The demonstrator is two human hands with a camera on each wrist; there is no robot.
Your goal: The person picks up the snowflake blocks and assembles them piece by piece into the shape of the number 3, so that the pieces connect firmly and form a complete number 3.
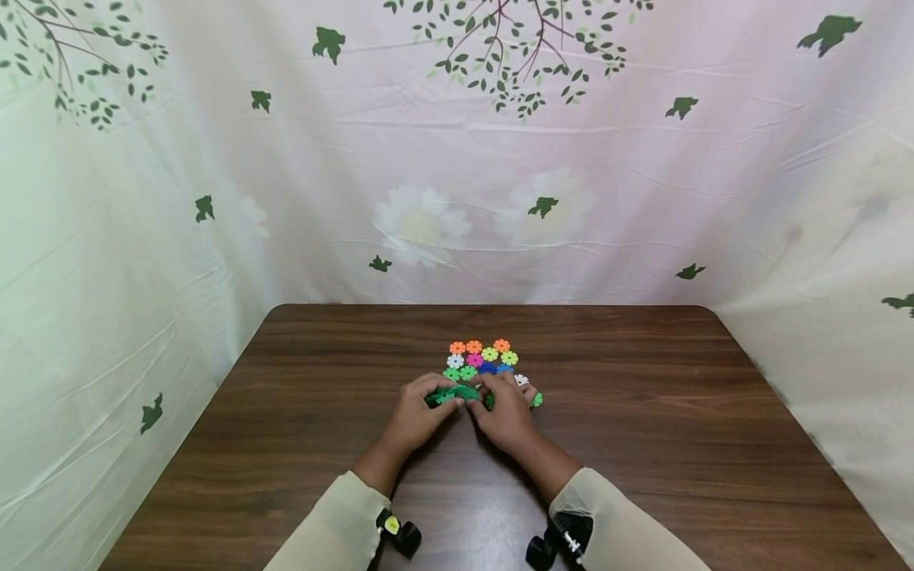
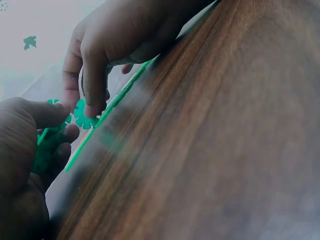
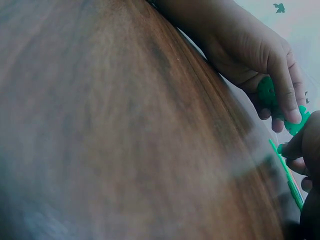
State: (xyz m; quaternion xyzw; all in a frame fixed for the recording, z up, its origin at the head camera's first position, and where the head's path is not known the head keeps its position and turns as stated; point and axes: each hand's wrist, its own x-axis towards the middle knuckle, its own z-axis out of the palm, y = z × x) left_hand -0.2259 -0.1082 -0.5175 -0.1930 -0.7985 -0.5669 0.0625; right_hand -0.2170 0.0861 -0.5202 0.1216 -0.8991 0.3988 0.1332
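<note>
Both hands meet over the table, close together. My left hand point(image 1: 421, 408) grips a cluster of green flower-shaped discs point(image 1: 457, 393), which also shows between its thumb and fingers in the left wrist view. Thumb and finger of my right hand point(image 1: 507, 412) pinch a single green flower-shaped disc point(image 2: 84, 117) right beside that cluster. In the right wrist view, the left hand point(image 3: 255, 50) has green discs point(image 3: 267, 92) in its palm, partly hidden by its fingers. Just beyond the hands lie flat rows of coloured flower-shaped discs point(image 1: 474, 360), their near part covered by the hands.
The rows hold orange, yellow, white, pink, blue and green discs. A green disc point(image 1: 538, 400) shows past the right hand, near a white disc point(image 1: 521, 380). The brown wooden table point(image 1: 321, 357) has a printed cloth point(image 1: 457, 159) hanging behind it and at both sides.
</note>
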